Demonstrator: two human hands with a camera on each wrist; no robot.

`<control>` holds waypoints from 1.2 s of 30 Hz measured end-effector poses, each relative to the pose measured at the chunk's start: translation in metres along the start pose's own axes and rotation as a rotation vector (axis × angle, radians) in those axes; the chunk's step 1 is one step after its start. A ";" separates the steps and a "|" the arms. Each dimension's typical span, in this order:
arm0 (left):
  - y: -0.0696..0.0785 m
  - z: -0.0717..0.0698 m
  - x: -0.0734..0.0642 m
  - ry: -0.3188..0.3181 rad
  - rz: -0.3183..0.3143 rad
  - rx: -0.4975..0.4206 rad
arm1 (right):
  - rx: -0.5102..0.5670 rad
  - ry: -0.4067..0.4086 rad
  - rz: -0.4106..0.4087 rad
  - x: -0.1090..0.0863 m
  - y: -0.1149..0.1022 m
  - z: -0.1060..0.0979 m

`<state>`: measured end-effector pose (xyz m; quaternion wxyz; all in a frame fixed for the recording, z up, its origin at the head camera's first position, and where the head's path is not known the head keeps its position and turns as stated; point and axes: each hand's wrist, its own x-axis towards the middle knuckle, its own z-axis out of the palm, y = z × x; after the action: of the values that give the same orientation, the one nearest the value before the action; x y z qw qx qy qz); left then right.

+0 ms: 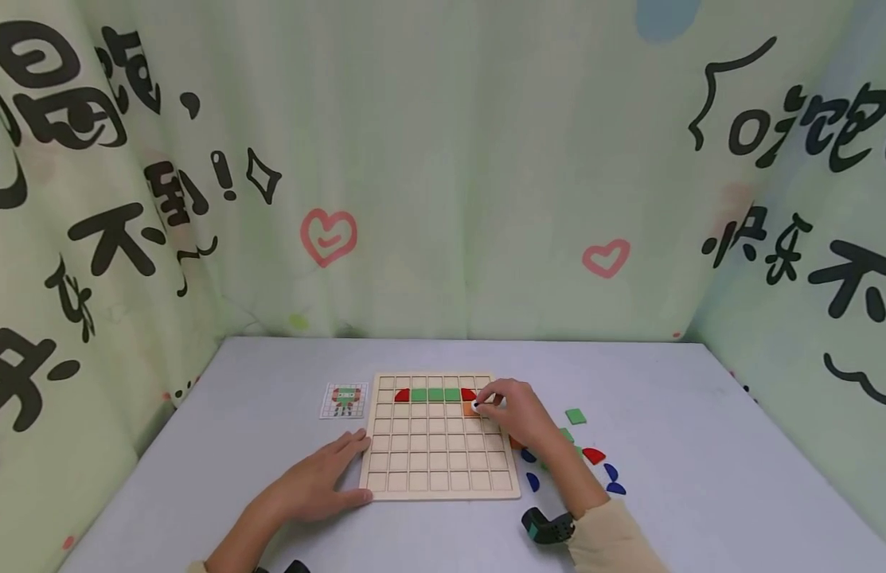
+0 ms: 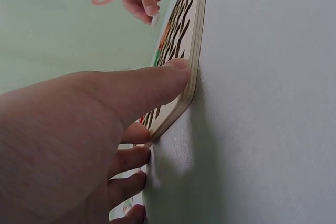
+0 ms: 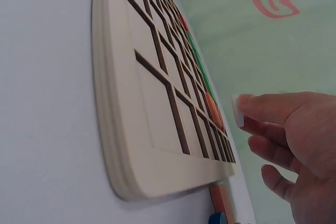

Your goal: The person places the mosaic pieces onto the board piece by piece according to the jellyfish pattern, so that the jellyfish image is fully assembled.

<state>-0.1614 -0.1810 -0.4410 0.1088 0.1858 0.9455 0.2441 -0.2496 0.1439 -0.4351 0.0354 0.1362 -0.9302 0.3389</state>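
Observation:
A wooden grid board (image 1: 439,493) lies on the table. In its upper part sits a row of green square tiles (image 1: 435,395) with a red quarter-round piece (image 1: 403,395) at each end. Below the right red piece is an orange tile (image 1: 468,409). My right hand (image 1: 513,407) pinches a small white piece (image 3: 238,110) between thumb and fingertips, over the board's upper right near the orange tile. My left hand (image 1: 315,481) is spread at the board's lower left corner, thumb (image 2: 176,72) on its edge and the other fingers along the left side.
A pattern card (image 1: 345,400) showing a figure lies left of the board. Loose pieces are scattered to the right, among them a green tile (image 1: 575,416), a red piece (image 1: 594,455) and several blue half-rounds (image 1: 532,482). A printed curtain (image 1: 471,159) surrounds the table.

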 end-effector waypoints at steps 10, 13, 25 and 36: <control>0.001 0.000 -0.001 -0.010 -0.020 -0.017 | -0.008 -0.023 -0.020 0.006 -0.011 0.016; 0.000 0.000 -0.001 -0.008 -0.019 -0.007 | -0.015 -0.035 -0.017 0.006 -0.012 0.019; 0.002 -0.001 0.000 0.006 -0.021 -0.008 | -0.083 -0.004 -0.080 0.014 -0.015 0.029; 0.001 -0.001 0.000 -0.008 -0.036 -0.004 | -0.119 0.017 -0.083 0.018 -0.018 0.037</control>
<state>-0.1616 -0.1807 -0.4397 0.1175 0.1697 0.9477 0.2433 -0.2610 0.1028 -0.4500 0.0651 0.1695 -0.9419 0.2825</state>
